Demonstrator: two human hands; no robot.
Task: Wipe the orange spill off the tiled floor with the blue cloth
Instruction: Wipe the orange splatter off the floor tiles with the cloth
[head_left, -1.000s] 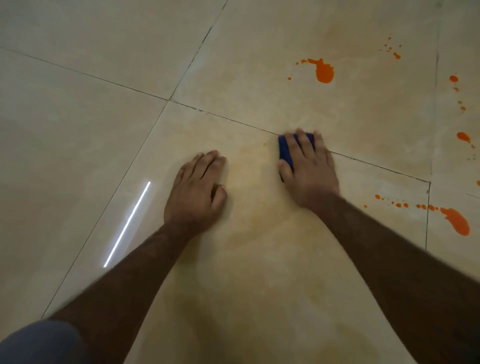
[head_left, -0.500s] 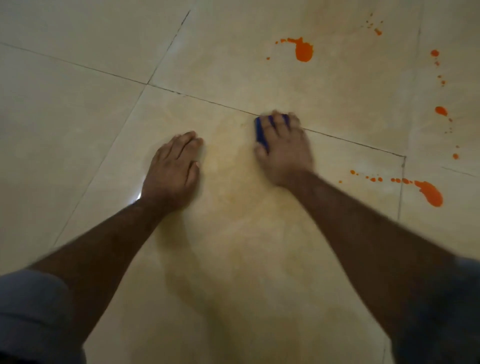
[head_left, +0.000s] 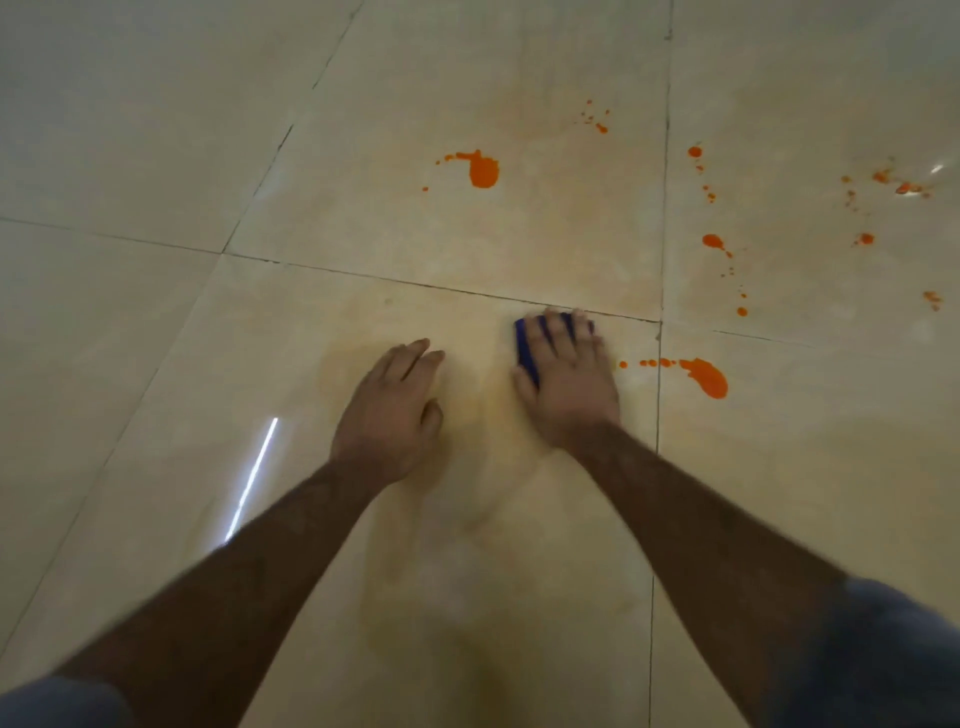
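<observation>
A: What fills the view?

B: The floor (head_left: 156, 130), pale glossy tiles with dark grout lines and a faint orange smear across the near tile.

A: And the arms?

B: Two bare forearms reach in from 7 and 5 o'clock. The left hand (head_left: 387, 410) lies flat on the tile, palm down, fingers together, holding nothing. The right hand (head_left: 566, 382) sits just at its 3 o'clock, palm pressed down on the cloth (head_left: 525, 351), fingers spread over it.

A: Where does the cloth lie?

B: Under that hand, just short of the grout line at 12 o'clock; only its blue left edge and strips between the fingers show.

A: And the spill?

B: One blot (head_left: 706, 378) lies near the right hand at 3 o'clock, another (head_left: 483, 170) well apart at 12 o'clock, and small drops (head_left: 714, 241) scatter toward 2 o'clock.
</observation>
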